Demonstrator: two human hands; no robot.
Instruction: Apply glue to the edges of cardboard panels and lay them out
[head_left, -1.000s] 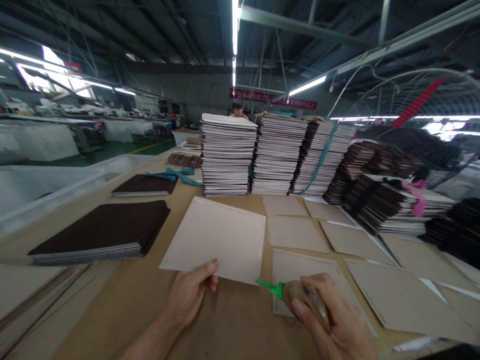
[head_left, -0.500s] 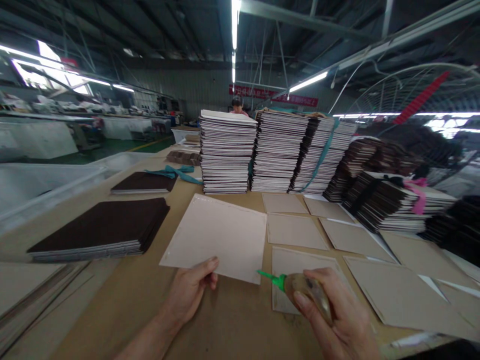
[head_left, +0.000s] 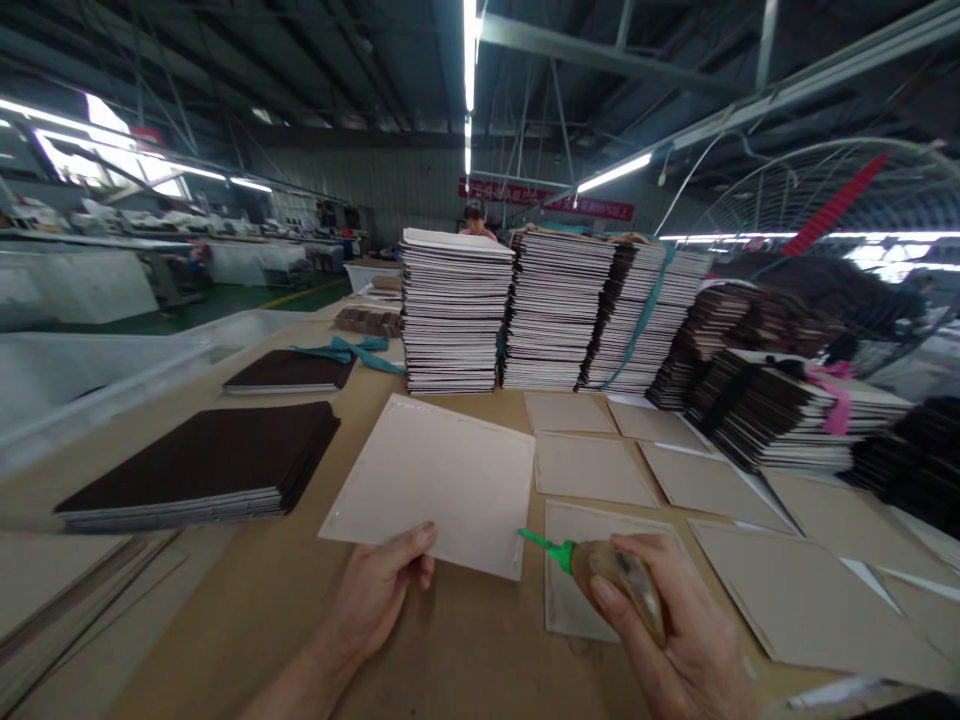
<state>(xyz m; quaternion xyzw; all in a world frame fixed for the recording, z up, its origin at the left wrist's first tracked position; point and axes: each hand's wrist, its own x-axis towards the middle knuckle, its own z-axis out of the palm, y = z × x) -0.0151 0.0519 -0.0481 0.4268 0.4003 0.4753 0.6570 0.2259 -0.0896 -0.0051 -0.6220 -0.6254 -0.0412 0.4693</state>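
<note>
The left hand (head_left: 379, 590) pinches the near edge of a pale cardboard sheet (head_left: 442, 480) lying flat on the brown counter (head_left: 247, 600). The right hand (head_left: 675, 640) grips a glue bottle (head_left: 615, 580), its green nozzle (head_left: 544, 546) touching the sheet's near right corner. More cardboard sheets (head_left: 592, 465) lie just beside it, before tall stacks (head_left: 457, 310).
</note>
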